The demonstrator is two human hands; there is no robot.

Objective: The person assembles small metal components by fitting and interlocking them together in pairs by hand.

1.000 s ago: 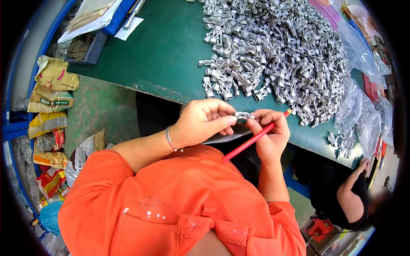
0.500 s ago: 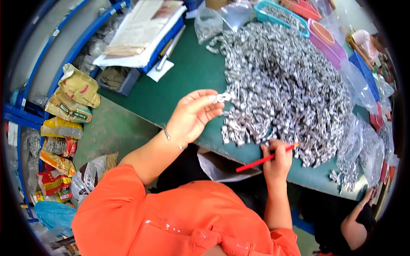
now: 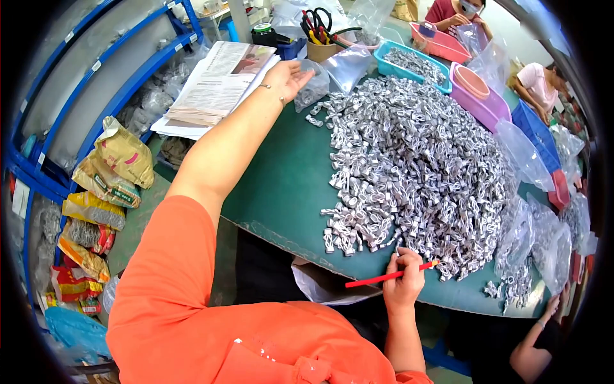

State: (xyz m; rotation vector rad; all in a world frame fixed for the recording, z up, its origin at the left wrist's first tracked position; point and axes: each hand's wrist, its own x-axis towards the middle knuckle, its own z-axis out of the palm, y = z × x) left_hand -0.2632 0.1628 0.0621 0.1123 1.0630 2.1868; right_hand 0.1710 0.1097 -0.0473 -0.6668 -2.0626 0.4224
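Note:
My left hand (image 3: 289, 79) is stretched far forward over a clear plastic bag (image 3: 312, 83), beside the stack of papers. Its fingers are apart and nothing shows in them. My right hand (image 3: 404, 279) is at the table's near edge, closed around a red pencil (image 3: 374, 280) whose tip points right. Its fingertips touch the near edge of a large heap of small grey metal pieces (image 3: 422, 173). The heap lies on the green table (image 3: 275, 192).
Papers (image 3: 220, 83) lie at the back left, near a cup of pliers (image 3: 320, 48). Behind the heap are a teal basket (image 3: 384, 67) and a purple tub (image 3: 489, 115). Co-workers sit at the back and right. Blue shelves (image 3: 109, 96) stand at left.
My left hand has moved forward and left from over the heap's edge, and the metal piece it held no longer shows. My right hand keeps the pencil near the heap. The view has tilted up.

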